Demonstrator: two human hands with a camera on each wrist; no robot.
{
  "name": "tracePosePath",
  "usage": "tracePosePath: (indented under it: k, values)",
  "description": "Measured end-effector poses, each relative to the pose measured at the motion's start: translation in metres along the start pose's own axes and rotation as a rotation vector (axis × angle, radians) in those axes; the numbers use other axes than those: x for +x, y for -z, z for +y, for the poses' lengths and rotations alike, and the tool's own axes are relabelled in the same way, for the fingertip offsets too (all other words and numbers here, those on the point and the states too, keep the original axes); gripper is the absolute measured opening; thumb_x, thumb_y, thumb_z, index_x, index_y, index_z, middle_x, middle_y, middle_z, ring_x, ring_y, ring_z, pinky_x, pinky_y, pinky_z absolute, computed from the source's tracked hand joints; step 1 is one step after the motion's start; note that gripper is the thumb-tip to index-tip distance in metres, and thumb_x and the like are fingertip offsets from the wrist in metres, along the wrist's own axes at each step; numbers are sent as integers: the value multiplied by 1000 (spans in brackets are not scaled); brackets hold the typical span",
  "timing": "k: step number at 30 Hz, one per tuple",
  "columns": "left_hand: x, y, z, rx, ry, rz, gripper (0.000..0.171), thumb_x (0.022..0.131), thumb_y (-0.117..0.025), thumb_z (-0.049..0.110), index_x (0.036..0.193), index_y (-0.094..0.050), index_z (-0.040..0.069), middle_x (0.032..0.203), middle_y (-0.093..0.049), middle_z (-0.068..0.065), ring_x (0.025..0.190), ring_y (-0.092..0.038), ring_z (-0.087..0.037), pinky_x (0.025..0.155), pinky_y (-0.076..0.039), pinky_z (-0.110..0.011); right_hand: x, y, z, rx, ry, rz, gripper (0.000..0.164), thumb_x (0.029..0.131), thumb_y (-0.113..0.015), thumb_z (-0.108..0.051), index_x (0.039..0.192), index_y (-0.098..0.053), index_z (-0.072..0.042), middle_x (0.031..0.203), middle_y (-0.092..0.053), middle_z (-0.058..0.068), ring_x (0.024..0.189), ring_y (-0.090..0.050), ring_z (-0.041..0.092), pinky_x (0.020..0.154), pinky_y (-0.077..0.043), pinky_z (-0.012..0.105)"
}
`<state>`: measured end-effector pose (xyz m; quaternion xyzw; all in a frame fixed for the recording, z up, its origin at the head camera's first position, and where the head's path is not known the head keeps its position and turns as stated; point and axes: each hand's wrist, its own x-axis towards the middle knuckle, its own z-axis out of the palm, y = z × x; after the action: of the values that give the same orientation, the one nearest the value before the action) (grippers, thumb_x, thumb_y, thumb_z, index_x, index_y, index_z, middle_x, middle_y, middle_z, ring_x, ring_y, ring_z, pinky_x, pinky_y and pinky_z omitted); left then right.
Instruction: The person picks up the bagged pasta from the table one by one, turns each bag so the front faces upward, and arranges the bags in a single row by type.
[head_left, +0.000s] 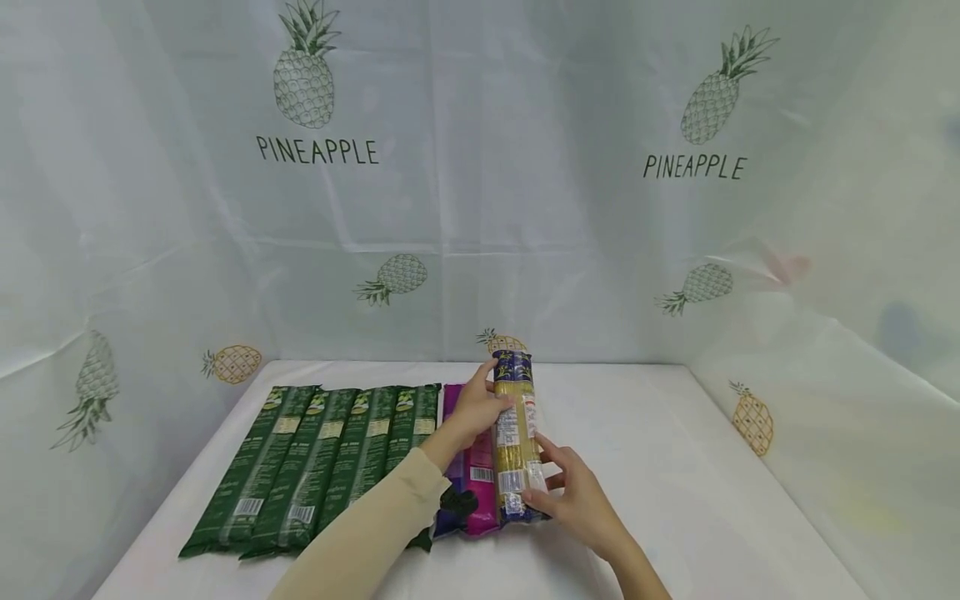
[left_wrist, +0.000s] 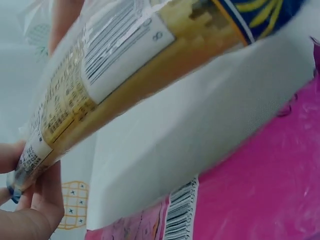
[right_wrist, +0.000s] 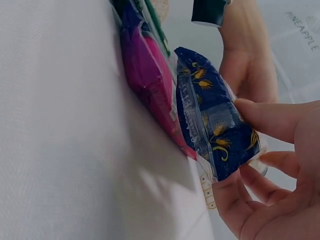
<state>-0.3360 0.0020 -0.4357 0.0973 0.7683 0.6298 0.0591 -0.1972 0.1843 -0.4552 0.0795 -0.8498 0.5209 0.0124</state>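
A pack of spaghetti in clear wrap with dark blue ends stands between my two hands, its length running away from me. My left hand grips it near the far end, thumb across the front. At the near end my right hand holds the right edge, and the right wrist view shows its thumb and fingers on the blue crimped end. The left wrist view shows a gap under the pack, with the white table below. Directly left lies a pink and purple pack, partly hidden by my left arm.
Several dark green packs lie side by side on the left of the white table. A pale curtain printed with pineapples hangs behind and at both sides.
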Motion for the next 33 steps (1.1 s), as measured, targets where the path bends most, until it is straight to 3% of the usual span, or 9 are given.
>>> tracePosePath:
  k: [8,11,15,19,25,33]
  values:
    - [-1,1,10,-35,-8,32,79,100,-71,7,168,-33,22,123,-58,-15,94,-66,-27,73,-58,-39,2,2,-1,227,-143,-30,82,95,-80,-22,166,-39,-23,146,-54,20,105,-68,26,82,-62,40]
    - [-1,1,12,-69,-8,27,78,101,-69,7,168,-33,23,126,-59,-16,97,-67,-28,76,-59,-40,2,4,1,317,-182,-50,82,97,-77,-26,168,-34,-28,152,-48,22,107,-65,25,81,-60,37]
    - [-1,0,15,-109,-10,27,78,102,-68,8,169,-31,24,130,-58,-17,103,-67,-31,81,-59,-42,2,4,6,502,-217,-138,86,103,-69,-25,171,-19,-34,160,-36,26,110,-64,23,83,-58,32]
    - [-2,0,16,-117,-5,17,77,103,-68,8,169,-31,25,131,-57,-17,103,-67,-31,81,-59,-42,1,3,11,625,-210,-205,88,106,-66,-20,172,-11,-35,159,-34,29,116,-67,26,93,-60,37]
    - [-2,0,13,-56,-3,20,78,102,-69,10,169,-31,23,130,-57,-17,102,-66,-30,81,-58,-43,1,-1,12,616,-159,-179,90,104,-67,-11,173,-12,-31,153,-40,29,118,-68,28,94,-60,40]
    - [-3,1,12,82,-13,9,81,103,-69,19,171,-25,21,131,-60,-16,98,-67,-26,83,-58,-46,-1,-8,8,540,-130,-60,91,99,-70,-3,172,-21,-25,150,-46,27,112,-69,30,90,-61,39]
